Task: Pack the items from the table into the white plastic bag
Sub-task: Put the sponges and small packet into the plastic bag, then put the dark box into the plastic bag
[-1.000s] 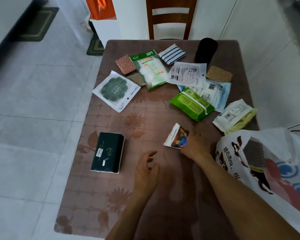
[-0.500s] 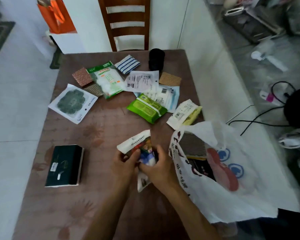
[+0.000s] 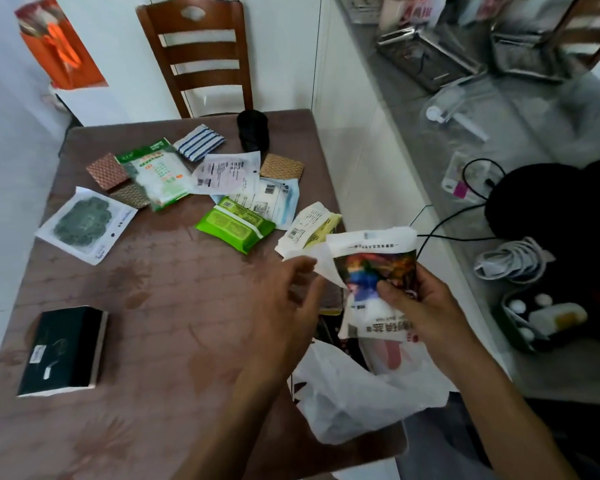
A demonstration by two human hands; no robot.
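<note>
The step in hand is the transfer of one item: a white packet with a colourful printed panel [image 3: 374, 271] is held up above the white plastic bag [image 3: 364, 393], which slumps at the near right corner of the table [image 3: 160, 306]. In my judgement the next move calls for the bag's mouth to be located and held apart, then the packet lowered in; the mouth is not clearly visible from here.

The right hand [image 3: 420, 303] grips the packet, thumb pressed on its printed face and fingers curled behind. The left hand [image 3: 288, 306] is spread, fingers relaxed and apart; it holds nothing and sits just beside the packet's loose white flap. Whether a fingertip touches that flap cannot be told.

Still unpacked: green wipes pack [image 3: 234, 226], black box [image 3: 63, 351], and several sachets further back.
</note>
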